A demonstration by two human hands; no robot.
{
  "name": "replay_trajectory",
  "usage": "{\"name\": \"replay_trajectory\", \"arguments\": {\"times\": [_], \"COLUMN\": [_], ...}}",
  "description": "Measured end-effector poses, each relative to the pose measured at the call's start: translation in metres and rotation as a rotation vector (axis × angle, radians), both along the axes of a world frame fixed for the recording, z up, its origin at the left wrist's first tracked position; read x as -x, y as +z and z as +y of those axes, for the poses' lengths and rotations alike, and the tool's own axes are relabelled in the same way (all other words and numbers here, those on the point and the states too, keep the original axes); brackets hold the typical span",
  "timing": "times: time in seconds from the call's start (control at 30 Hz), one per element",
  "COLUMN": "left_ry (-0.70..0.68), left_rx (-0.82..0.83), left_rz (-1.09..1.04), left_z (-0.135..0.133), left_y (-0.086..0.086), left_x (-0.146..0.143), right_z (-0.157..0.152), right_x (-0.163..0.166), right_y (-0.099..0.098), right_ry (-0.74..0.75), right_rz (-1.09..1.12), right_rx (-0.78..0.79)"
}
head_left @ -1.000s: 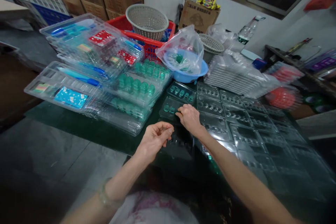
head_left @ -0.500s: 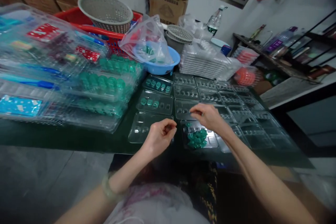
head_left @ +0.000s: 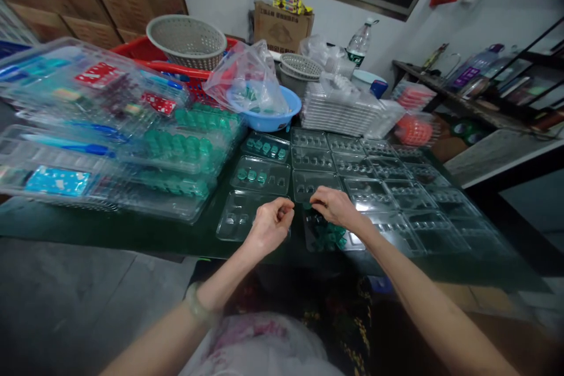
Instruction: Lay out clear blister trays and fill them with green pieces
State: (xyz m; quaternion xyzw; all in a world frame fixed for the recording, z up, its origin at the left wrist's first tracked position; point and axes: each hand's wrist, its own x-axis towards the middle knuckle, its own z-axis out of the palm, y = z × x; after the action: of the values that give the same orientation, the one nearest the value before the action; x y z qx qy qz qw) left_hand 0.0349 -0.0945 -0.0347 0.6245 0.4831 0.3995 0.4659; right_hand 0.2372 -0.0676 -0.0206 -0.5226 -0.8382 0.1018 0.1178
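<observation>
My left hand (head_left: 271,223) is closed in a pinch over the right side of a clear plastic tray (head_left: 225,226); what its fingertips hold, if anything, is hidden. My right hand (head_left: 335,207) pinches a small green plastic piece (head_left: 307,206) at its fingertips. Below that hand, a heap of green translucent pieces (head_left: 328,239) lies in another clear tray (head_left: 356,242). Beyond my left hand, one tray (head_left: 282,188) has three green pieces in its left slots. Behind it, a further tray (head_left: 247,153) carries a row of several green pieces.
Rows of clear trays (head_left: 423,226) cover the table's right side. At left stand stacked packs (head_left: 176,155) with green parts and toothbrushes. Toward the back are a blue basin (head_left: 275,123), a grey basket (head_left: 189,41), a tray stack (head_left: 335,108) and a water bottle (head_left: 359,44).
My right hand has moved left and slightly down, its fingertips reaching the small green piece. My left hand stays nearly in place, still pinched. The camera view has shifted slightly.
</observation>
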Motion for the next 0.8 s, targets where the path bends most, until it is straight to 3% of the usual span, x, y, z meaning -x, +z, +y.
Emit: {"name": "replay_trajectory", "arguments": {"times": [0.17,0.3,0.47,0.63,0.7,0.8], "left_ry": [-0.013,-0.014,0.119,0.191,0.213,0.165], "left_rx": [0.043,0.031,-0.053,-0.156,-0.110,0.092], "left_rz": [-0.097,-0.223,-0.243,-0.214,-0.245,-0.386], "left_z": [-0.001,-0.005,-0.006,-0.001,0.001,0.005], "left_y": [0.013,0.022,0.015,0.008,0.008,0.009], "left_x": [0.001,0.007,0.014,0.021,0.024,0.030], "right_z": [-0.007,-0.013,-0.015,-0.015,-0.013,-0.009], "right_x": [0.014,0.039,0.070,0.086,0.086,0.082], "right_y": [0.011,0.018,0.008,0.004,0.007,0.010], "right_ry": [-0.005,-0.042,-0.183,-0.142,-0.104,-0.096], "right_rz": [0.489,0.709,0.876,1.099,1.179,1.229], "right_rx": [0.144,0.261,0.288,0.424,0.538,0.697]}}
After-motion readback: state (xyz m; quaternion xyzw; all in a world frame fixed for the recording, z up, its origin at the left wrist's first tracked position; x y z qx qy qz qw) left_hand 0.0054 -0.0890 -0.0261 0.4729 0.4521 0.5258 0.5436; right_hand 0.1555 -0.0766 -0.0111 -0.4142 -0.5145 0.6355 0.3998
